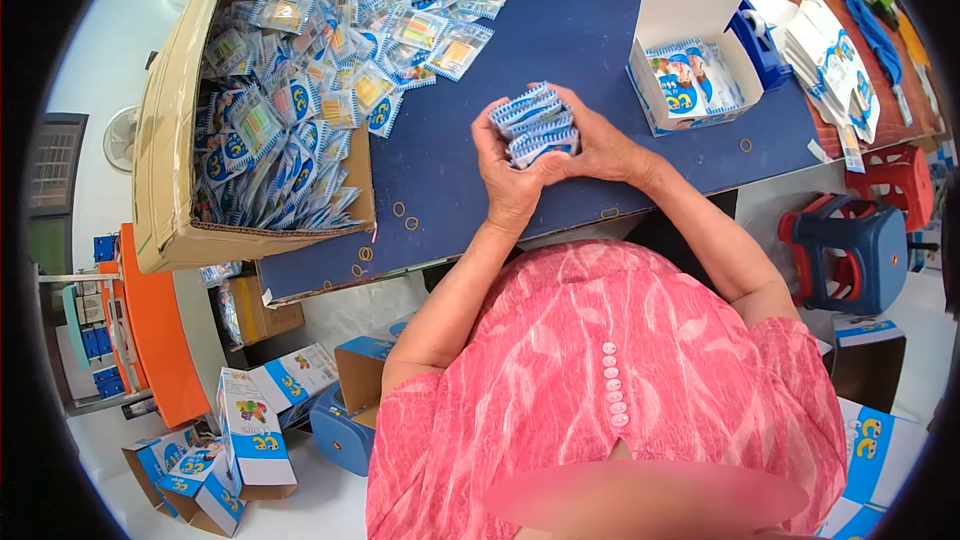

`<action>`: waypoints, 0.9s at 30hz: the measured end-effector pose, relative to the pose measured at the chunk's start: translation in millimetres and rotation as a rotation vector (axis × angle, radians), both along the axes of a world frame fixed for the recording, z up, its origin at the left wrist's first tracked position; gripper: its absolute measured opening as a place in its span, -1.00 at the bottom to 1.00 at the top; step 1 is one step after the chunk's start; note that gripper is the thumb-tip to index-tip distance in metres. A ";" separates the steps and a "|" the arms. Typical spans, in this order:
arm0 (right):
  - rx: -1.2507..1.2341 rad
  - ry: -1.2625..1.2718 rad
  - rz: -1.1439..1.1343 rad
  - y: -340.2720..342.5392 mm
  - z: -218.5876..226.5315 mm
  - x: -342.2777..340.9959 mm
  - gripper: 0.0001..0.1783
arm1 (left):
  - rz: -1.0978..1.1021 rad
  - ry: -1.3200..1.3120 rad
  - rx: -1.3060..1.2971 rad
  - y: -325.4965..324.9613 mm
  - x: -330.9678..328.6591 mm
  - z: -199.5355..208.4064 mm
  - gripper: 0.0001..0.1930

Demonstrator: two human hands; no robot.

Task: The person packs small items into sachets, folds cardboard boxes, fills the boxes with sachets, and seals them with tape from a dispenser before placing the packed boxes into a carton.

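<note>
Both my hands close around a stack of small blue-and-white packets (535, 122), held just above the blue table near its front edge. My left hand (505, 175) grips the stack's left side, and my right hand (600, 145) wraps its right side, the thumbs meeting at the near side. Crimped packet edges face up; how many packets there are is hard to tell. Right of my hands stands an open white-and-blue box (690, 115) with its lid raised and several packets (682, 80) inside. On the left, a tipped cardboard carton (160, 140) spills a heap of similar packets (290, 100).
Rubber bands (411, 223) lie scattered on the blue table (450, 205). Behind the open box are a blue tape dispenser (757, 45) and folded box blanks (825, 60). Stacked stools (850, 250) stand at right. Empty boxes (255, 430) and an orange panel (165, 330) are at left.
</note>
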State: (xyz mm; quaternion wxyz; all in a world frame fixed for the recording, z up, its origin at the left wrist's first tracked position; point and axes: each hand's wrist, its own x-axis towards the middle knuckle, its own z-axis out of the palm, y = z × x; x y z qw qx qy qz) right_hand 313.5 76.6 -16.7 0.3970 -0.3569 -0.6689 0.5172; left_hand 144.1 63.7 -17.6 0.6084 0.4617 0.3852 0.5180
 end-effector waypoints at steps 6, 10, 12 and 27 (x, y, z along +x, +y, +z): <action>0.321 -0.296 -0.135 -2.4 -5.0 4.2 0.10 | -0.168 0.133 0.395 -0.4 -12.2 -15.0 0.32; 0.297 -0.287 -0.085 0.0 -1.1 -1.8 0.04 | -0.060 -0.017 0.313 -6.0 0.7 -11.1 0.35; 0.518 -0.178 -0.025 -10.1 21.6 -7.2 -0.05 | -0.018 -0.177 0.190 -22.4 6.1 5.5 0.44; -0.040 -0.593 -0.657 -22.1 140.6 132.5 -0.07 | -0.415 0.412 0.579 71.8 134.9 19.7 0.61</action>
